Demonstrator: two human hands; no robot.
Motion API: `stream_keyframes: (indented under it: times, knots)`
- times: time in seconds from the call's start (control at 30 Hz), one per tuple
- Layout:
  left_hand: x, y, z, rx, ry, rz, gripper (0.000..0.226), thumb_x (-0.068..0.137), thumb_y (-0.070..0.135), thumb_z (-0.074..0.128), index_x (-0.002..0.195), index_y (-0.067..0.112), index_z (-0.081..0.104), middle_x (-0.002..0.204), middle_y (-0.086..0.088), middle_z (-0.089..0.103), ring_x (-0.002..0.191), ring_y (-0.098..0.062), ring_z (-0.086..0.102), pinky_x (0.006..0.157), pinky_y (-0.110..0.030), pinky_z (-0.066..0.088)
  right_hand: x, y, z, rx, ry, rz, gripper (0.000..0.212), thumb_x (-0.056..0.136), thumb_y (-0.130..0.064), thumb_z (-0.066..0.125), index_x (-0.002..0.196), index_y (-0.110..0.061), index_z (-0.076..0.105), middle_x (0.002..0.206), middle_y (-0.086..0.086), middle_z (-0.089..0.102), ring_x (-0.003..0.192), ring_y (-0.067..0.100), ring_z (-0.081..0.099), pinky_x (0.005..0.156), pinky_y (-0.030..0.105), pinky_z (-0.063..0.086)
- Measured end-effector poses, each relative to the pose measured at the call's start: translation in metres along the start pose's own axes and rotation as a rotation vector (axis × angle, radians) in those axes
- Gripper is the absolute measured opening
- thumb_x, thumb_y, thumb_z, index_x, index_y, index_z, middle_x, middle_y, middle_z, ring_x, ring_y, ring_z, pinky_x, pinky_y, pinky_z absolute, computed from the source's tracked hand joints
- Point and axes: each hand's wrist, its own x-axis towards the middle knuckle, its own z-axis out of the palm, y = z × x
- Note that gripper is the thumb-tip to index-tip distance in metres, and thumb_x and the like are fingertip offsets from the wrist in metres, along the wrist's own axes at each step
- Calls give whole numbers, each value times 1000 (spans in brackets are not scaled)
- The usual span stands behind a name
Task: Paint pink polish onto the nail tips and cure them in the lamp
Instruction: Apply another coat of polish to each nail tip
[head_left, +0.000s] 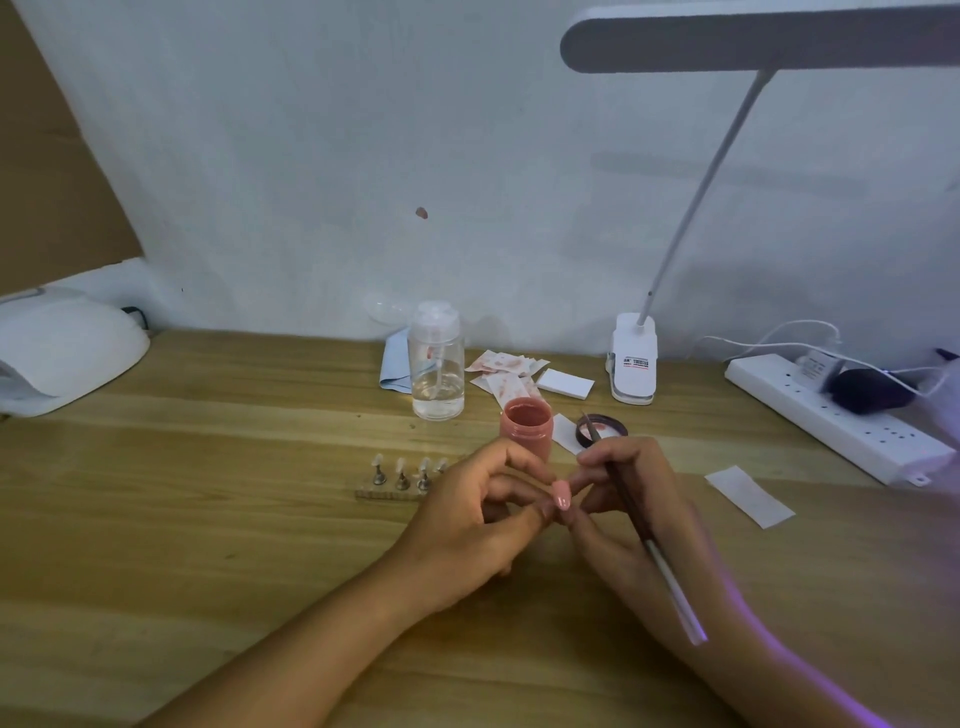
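A pink-painted nail tip (561, 494) sits between my two hands near the table's middle. My left hand (483, 514) pinches it from below with thumb and fingers. My right hand (618, 499) grips a thin brush (636, 514), its dark tip pointing up and away, and its fingers touch the nail tip too. Just behind stands an open pot of pink polish (525, 428). Several unpainted nail tips on metal stands (402, 473) sit on a strip to the left. The white curing lamp (62, 353) rests at the far left.
A clear pump bottle (436, 364), blue cloth, stained wipes (506, 374) and a dark lid (602, 428) lie behind the pot. A clip desk lamp (634, 364) stands at the back right, a power strip (831, 410) beyond it. A white wipe (748, 496) lies to the right.
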Motion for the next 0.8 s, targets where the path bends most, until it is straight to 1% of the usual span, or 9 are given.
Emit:
stream_keyframes:
  times: [0.1, 0.13, 0.2, 0.23, 0.4, 0.5, 0.6, 0.73, 0.8]
  knots:
    - [0, 2, 1, 25, 8, -20, 19, 89, 22, 71, 102, 27, 57, 88, 3, 75, 55, -13, 58, 44, -22, 44, 3, 3, 4, -33, -4, -56, 72, 72, 8, 74, 105, -46, 41, 85, -16, 66, 74, 11, 67, 65, 26, 54]
    - [0, 3, 1, 32, 10, -23, 20, 90, 21, 71, 102, 28, 56, 88, 2, 75, 55, -14, 58, 45, -23, 44, 4, 4, 4, -38, -17, -58, 68, 72, 3, 74, 104, -47, 40, 83, -18, 66, 74, 11, 67, 66, 28, 53]
    - [0, 5, 1, 89, 0, -4, 22, 92, 18, 68, 103, 30, 54, 90, 4, 76, 51, -11, 59, 48, -23, 45, 6, 7, 2, 1, -34, -28, 49, 71, -13, 71, 102, -38, 42, 81, -20, 66, 74, 12, 66, 66, 32, 51]
    - [0, 7, 0, 167, 3, 26, 23, 93, 17, 67, 104, 32, 52, 91, 9, 76, 51, -10, 59, 50, -24, 45, 6, 9, 2, 26, -9, -24, 45, 71, -13, 69, 101, -34, 43, 81, -18, 67, 75, 13, 66, 67, 32, 51]
    - [10, 26, -27, 594, 148, 142, 29, 73, 43, 66, 98, 41, 52, 99, 29, 65, 68, -1, 60, 63, -28, 48, 1, 11, -7, 101, 93, 37, 48, 77, 10, 71, 102, -22, 44, 84, -5, 68, 76, 17, 68, 72, 33, 55]
    - [15, 31, -70, 967, -17, 33, 46, 66, 61, 65, 107, 46, 51, 108, 32, 49, 96, 7, 45, 80, -24, 39, 2, 11, -8, 111, 51, 79, 46, 77, 12, 70, 103, -16, 44, 87, -4, 69, 80, 15, 69, 74, 34, 55]
    - [14, 21, -95, 1144, -212, -156, 52, 68, 58, 72, 114, 41, 53, 110, 23, 49, 107, -4, 43, 93, -28, 40, 3, 8, -4, 81, 24, 48, 46, 76, 12, 72, 102, -14, 44, 85, -7, 69, 78, 14, 69, 74, 30, 55]
    - [15, 11, -92, 1036, -220, -126, 26, 71, 43, 75, 89, 40, 57, 89, 18, 57, 85, -1, 53, 77, -25, 46, 1, 8, -3, 28, -4, 36, 49, 76, 10, 73, 103, -17, 42, 87, -8, 69, 80, 12, 69, 73, 28, 55]
    - [16, 10, -82, 988, -210, -68, 21, 72, 38, 73, 84, 43, 57, 85, 19, 59, 81, 2, 53, 73, -24, 47, 0, 8, -4, 5, -21, 14, 51, 76, 8, 74, 104, -19, 41, 88, -9, 68, 81, 12, 70, 73, 26, 56]
